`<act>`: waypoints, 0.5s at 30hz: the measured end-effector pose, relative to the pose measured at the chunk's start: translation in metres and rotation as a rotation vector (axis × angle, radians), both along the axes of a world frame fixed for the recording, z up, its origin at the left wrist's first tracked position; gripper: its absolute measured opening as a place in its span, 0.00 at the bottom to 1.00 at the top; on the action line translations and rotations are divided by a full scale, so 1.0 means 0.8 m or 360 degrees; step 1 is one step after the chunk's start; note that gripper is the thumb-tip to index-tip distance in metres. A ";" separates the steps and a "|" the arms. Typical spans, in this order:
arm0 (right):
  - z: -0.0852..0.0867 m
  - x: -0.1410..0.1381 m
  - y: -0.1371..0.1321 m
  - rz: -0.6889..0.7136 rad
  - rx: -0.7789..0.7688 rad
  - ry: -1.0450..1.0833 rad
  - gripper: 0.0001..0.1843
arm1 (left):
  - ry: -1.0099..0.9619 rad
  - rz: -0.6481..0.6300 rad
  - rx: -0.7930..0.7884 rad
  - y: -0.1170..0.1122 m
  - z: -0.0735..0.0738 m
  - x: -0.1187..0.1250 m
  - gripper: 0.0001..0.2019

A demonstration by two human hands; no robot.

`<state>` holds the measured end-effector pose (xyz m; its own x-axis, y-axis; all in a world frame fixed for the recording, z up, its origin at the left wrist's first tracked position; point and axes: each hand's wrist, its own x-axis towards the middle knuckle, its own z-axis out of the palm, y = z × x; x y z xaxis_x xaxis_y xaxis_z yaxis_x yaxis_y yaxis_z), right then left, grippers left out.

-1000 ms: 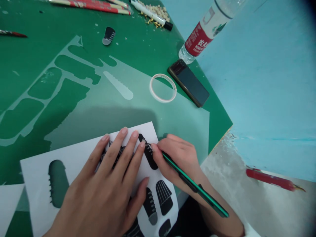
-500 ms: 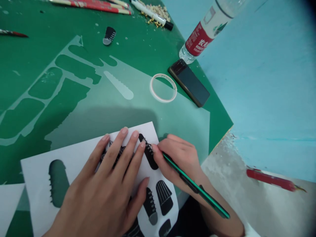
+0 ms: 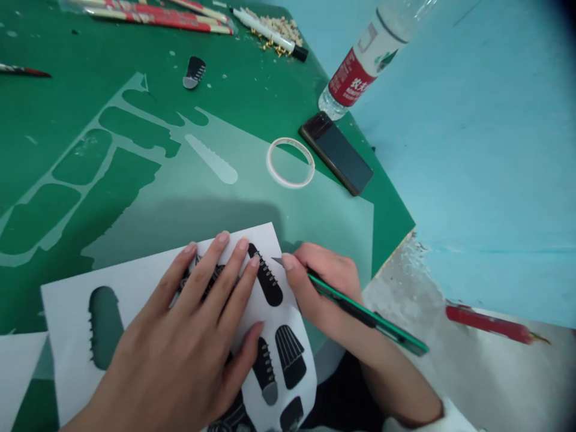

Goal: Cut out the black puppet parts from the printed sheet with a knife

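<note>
My left hand (image 3: 189, 336) lies flat with fingers spread on a white paper sheet (image 3: 67, 294) printed with black shapes. A long black shape with a row of small stitch marks (image 3: 266, 276) sits just right of its fingertips. My right hand (image 3: 324, 282) is closed around a green utility knife (image 3: 369, 315). The knife's pointed blade sticks out past my thumb, a little to the right of that black shape; whether it touches the paper I cannot tell. Below are a ribbed black shape (image 3: 290, 357) and a shoe-like one (image 3: 266, 372). At the left the sheet has a cut-out hole.
A translucent sheet (image 3: 324, 222) with cut-outs lies under the paper. Farther off are a tape ring (image 3: 270, 165), a phone (image 3: 337, 153), a water bottle (image 3: 351, 78), a marker (image 3: 270, 33), wrapped chopsticks (image 3: 157, 19) and a black cut piece (image 3: 194, 73). The table edge (image 3: 396, 246) is at right.
The blade has come away from the black shape to its right, and the knife lies at a flatter angle. My left hand stays on the sheet; the whole view has shifted slightly.
</note>
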<state>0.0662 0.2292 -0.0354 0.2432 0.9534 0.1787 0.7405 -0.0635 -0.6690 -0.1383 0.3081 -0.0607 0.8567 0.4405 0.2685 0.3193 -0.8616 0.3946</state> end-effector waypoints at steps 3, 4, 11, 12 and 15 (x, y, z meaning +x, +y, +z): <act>0.008 0.016 0.004 0.0144 -0.0043 0.0114 0.24 | -0.0045 -0.0131 -0.0002 0.015 0.000 -0.002 0.33; 0.010 0.024 0.007 0.0282 -0.0018 0.0085 0.24 | -0.0056 -0.0185 -0.0007 0.020 -0.001 -0.003 0.32; -0.003 0.082 0.035 0.1205 0.0023 -0.0472 0.20 | -0.0073 -0.0347 -0.0031 0.037 -0.007 -0.008 0.36; -0.005 0.087 0.036 0.1271 0.0000 -0.0509 0.20 | -0.0080 -0.0346 -0.0026 0.037 -0.007 -0.008 0.36; -0.008 0.095 0.039 0.1373 -0.0048 -0.0536 0.20 | -0.0058 -0.0358 0.0028 0.036 -0.007 -0.007 0.36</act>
<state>0.1418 0.2607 -0.0422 -0.6133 0.7855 0.0829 0.6945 0.5864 -0.4170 -0.1440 0.3369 -0.0661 0.9222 0.2346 0.3073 0.1043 -0.9163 0.3866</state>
